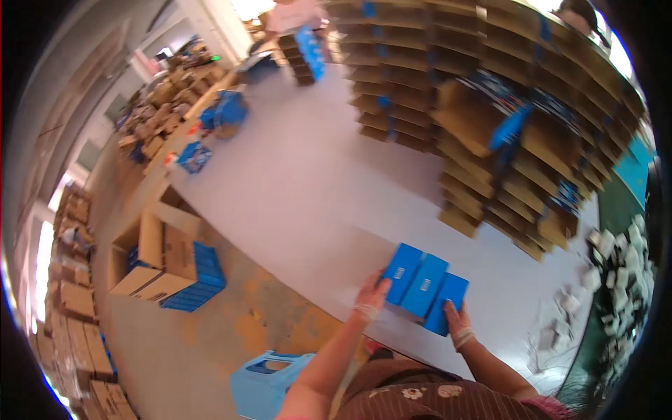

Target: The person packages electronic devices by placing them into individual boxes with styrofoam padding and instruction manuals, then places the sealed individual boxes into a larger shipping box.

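Note:
Three blue boxes (424,285) stand side by side in a row at the near edge of the white table. The right one sits a little lower than the other two. My left hand (373,292) presses against the outer side of the left box. On the other end, my right hand (458,323) grips the right box, thumb over its face. Between them the row is squeezed together. Each box has a small white label on its face, too small to read.
Tall stacks of brown cardboard trays (483,182) fill the table's far right side. White parts with cables (619,280) lie at the right. An open carton (157,259) and a light blue plastic stool (266,381) stand on the floor at left. A person (297,17) is across the table.

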`<state>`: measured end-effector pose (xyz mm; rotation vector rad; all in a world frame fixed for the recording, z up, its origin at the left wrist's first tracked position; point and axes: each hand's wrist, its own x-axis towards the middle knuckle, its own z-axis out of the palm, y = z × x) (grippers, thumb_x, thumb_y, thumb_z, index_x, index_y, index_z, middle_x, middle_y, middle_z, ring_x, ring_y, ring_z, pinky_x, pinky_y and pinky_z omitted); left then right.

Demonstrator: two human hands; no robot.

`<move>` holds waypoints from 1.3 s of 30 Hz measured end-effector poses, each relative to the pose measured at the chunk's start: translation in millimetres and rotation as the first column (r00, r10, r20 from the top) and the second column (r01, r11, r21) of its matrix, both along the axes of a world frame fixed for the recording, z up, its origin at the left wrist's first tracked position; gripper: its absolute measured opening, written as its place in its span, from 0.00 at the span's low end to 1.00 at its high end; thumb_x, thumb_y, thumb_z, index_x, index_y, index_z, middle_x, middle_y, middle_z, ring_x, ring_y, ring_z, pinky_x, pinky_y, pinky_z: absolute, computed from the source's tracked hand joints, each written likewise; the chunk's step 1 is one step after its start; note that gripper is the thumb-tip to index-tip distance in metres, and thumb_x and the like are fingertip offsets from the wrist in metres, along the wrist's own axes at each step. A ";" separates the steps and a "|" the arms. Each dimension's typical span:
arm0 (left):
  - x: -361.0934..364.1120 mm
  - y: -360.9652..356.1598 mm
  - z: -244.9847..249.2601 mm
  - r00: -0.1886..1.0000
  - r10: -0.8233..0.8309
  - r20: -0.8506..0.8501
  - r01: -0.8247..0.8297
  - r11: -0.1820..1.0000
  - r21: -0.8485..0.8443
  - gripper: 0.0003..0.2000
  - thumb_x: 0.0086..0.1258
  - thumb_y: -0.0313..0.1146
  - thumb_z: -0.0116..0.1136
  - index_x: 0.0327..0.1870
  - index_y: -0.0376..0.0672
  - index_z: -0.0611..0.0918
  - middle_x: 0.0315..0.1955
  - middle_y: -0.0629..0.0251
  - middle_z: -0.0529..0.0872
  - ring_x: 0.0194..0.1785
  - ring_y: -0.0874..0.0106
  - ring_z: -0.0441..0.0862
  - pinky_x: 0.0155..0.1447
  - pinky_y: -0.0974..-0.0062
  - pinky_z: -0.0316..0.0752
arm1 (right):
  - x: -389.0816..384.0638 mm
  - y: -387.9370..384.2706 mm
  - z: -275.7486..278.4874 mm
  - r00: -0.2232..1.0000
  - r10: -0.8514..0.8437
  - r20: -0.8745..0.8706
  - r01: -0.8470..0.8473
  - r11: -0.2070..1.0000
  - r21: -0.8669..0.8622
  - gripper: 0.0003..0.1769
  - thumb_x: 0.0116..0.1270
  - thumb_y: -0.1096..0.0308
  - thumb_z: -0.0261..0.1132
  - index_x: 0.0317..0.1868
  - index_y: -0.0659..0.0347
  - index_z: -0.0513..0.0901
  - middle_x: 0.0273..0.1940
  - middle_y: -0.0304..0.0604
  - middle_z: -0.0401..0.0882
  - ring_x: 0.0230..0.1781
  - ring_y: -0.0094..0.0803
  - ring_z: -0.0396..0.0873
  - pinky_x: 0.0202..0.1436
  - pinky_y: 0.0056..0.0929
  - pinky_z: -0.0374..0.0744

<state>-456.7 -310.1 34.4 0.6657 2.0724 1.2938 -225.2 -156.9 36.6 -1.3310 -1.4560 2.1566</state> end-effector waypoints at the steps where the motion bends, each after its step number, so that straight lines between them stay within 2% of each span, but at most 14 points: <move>1: -21.1 -2.6 5.8 1.000 0.018 0.020 -0.017 0.999 -0.036 0.29 0.73 0.52 0.51 0.70 0.44 0.72 0.63 0.51 0.76 0.67 0.58 0.72 0.71 0.64 0.65 | -25.7 -4.1 -1.2 1.000 -0.009 -0.008 0.009 1.000 0.000 0.31 0.75 0.60 0.61 0.70 0.63 0.60 0.55 0.47 0.76 0.54 0.32 0.76 0.60 0.32 0.76; 4: -97.5 -15.2 17.7 0.995 0.055 -0.089 -0.066 0.990 -0.126 0.25 0.72 0.46 0.57 0.67 0.45 0.75 0.55 0.54 0.82 0.59 0.64 0.79 0.65 0.68 0.71 | -100.3 -16.4 -15.1 0.998 -0.026 -0.053 0.028 0.999 0.034 0.28 0.75 0.60 0.60 0.68 0.63 0.62 0.54 0.45 0.77 0.52 0.32 0.76 0.59 0.32 0.77; 6: -149.9 -28.8 13.7 0.925 0.034 -0.379 -0.122 0.970 -0.208 0.24 0.70 0.44 0.59 0.66 0.48 0.77 0.51 0.56 0.85 0.53 0.66 0.82 0.60 0.69 0.75 | -156.6 -29.5 -27.6 0.994 -0.012 -0.107 0.019 0.998 0.060 0.30 0.75 0.58 0.61 0.69 0.63 0.62 0.54 0.45 0.77 0.51 0.34 0.76 0.58 0.33 0.77; 12: -321.2 -92.6 25.3 0.888 0.381 -0.257 -0.424 0.895 -0.140 0.19 0.67 0.42 0.63 0.56 0.44 0.81 0.46 0.59 0.87 0.49 0.64 0.84 0.55 0.68 0.78 | -363.0 -86.1 -21.9 0.986 0.160 0.037 -0.164 0.961 0.222 0.38 0.68 0.45 0.64 0.66 0.67 0.67 0.58 0.56 0.78 0.57 0.48 0.78 0.61 0.41 0.75; 14: -379.4 -118.4 31.6 0.834 0.421 -0.357 -0.493 0.859 -0.140 0.18 0.67 0.44 0.63 0.53 0.46 0.82 0.47 0.58 0.87 0.50 0.61 0.84 0.56 0.65 0.78 | -435.2 -108.2 -25.7 0.981 0.182 0.063 -0.192 0.952 0.240 0.39 0.67 0.43 0.64 0.65 0.67 0.68 0.57 0.57 0.79 0.57 0.50 0.78 0.61 0.42 0.75; 17: -479.4 -157.5 21.7 0.798 0.437 -0.414 -0.520 0.847 -0.108 0.16 0.67 0.46 0.60 0.52 0.51 0.83 0.45 0.59 0.87 0.51 0.60 0.82 0.56 0.62 0.76 | -538.8 -148.1 -23.3 0.982 0.169 0.085 -0.186 0.945 0.270 0.41 0.64 0.42 0.65 0.66 0.65 0.68 0.58 0.57 0.79 0.56 0.50 0.79 0.61 0.42 0.76; 20: -584.3 -195.9 20.2 0.487 0.247 -0.838 -0.560 0.824 -0.083 0.16 0.67 0.46 0.59 0.52 0.53 0.84 0.44 0.61 0.85 0.53 0.61 0.80 0.60 0.64 0.73 | -657.7 -183.6 -32.3 0.965 0.231 0.127 -0.248 0.958 0.142 0.39 0.66 0.40 0.63 0.70 0.48 0.62 0.64 0.47 0.72 0.55 0.46 0.77 0.47 0.57 0.80; 21: -615.2 -213.8 23.2 0.462 0.236 -0.855 -0.571 0.816 -0.084 0.16 0.67 0.46 0.60 0.52 0.52 0.85 0.46 0.62 0.84 0.54 0.61 0.78 0.61 0.64 0.72 | -688.4 -206.6 6.6 0.973 0.204 0.111 -0.211 0.976 0.050 0.39 0.66 0.39 0.62 0.70 0.48 0.62 0.64 0.48 0.72 0.56 0.48 0.77 0.47 0.60 0.80; 24: -716.7 -254.4 38.9 0.397 0.225 -0.890 -0.603 0.795 -0.068 0.17 0.66 0.47 0.60 0.51 0.50 0.86 0.51 0.64 0.81 0.58 0.60 0.74 0.64 0.62 0.68 | -798.2 -256.5 37.7 0.969 0.177 0.170 -0.190 0.980 0.063 0.38 0.65 0.41 0.63 0.68 0.54 0.65 0.56 0.49 0.78 0.48 0.43 0.81 0.37 0.49 0.83; 28: -847.6 -302.3 55.0 0.397 0.076 -0.915 -0.515 0.843 -0.153 0.17 0.65 0.47 0.61 0.51 0.52 0.87 0.57 0.63 0.77 0.64 0.56 0.68 0.67 0.57 0.65 | -923.9 -305.7 33.4 0.969 0.131 0.210 -0.149 0.986 0.074 0.37 0.65 0.39 0.63 0.66 0.51 0.66 0.57 0.45 0.78 0.48 0.44 0.82 0.39 0.48 0.84; 33: -945.8 -363.5 98.3 0.206 0.201 -0.958 -0.401 0.910 0.105 0.24 0.68 0.48 0.58 0.60 0.45 0.81 0.61 0.56 0.76 0.67 0.56 0.69 0.72 0.57 0.61 | -983.1 -317.6 56.5 0.955 0.165 0.245 -0.182 0.982 0.046 0.37 0.66 0.39 0.63 0.68 0.50 0.67 0.61 0.44 0.75 0.58 0.43 0.77 0.53 0.54 0.80; 36: -1060.8 -408.1 41.9 0.594 0.623 -0.509 -0.576 0.771 0.271 0.28 0.73 0.54 0.51 0.64 0.41 0.77 0.63 0.55 0.77 0.67 0.61 0.71 0.75 0.65 0.59 | -1014.1 -306.5 29.0 0.965 0.220 0.145 -0.229 0.972 0.055 0.39 0.66 0.38 0.63 0.68 0.54 0.68 0.64 0.44 0.74 0.62 0.41 0.74 0.63 0.50 0.76; 38: -1101.6 -427.1 -11.3 0.822 0.567 0.044 -0.543 0.759 0.358 0.32 0.74 0.59 0.47 0.66 0.39 0.75 0.64 0.57 0.76 0.68 0.65 0.71 0.75 0.68 0.59 | -1017.6 -296.7 1.1 0.987 0.160 -0.009 -0.160 0.987 0.020 0.41 0.65 0.37 0.64 0.69 0.56 0.69 0.65 0.44 0.73 0.63 0.41 0.73 0.67 0.46 0.73; 39: -1108.4 -429.9 -18.8 0.836 0.444 0.321 -0.545 0.737 0.400 0.34 0.75 0.61 0.45 0.68 0.38 0.73 0.65 0.58 0.76 0.68 0.66 0.70 0.74 0.69 0.59 | -1015.3 -297.9 -4.7 0.991 0.071 -0.113 -0.075 0.997 -0.032 0.43 0.64 0.36 0.65 0.69 0.58 0.69 0.66 0.44 0.72 0.63 0.41 0.73 0.68 0.44 0.73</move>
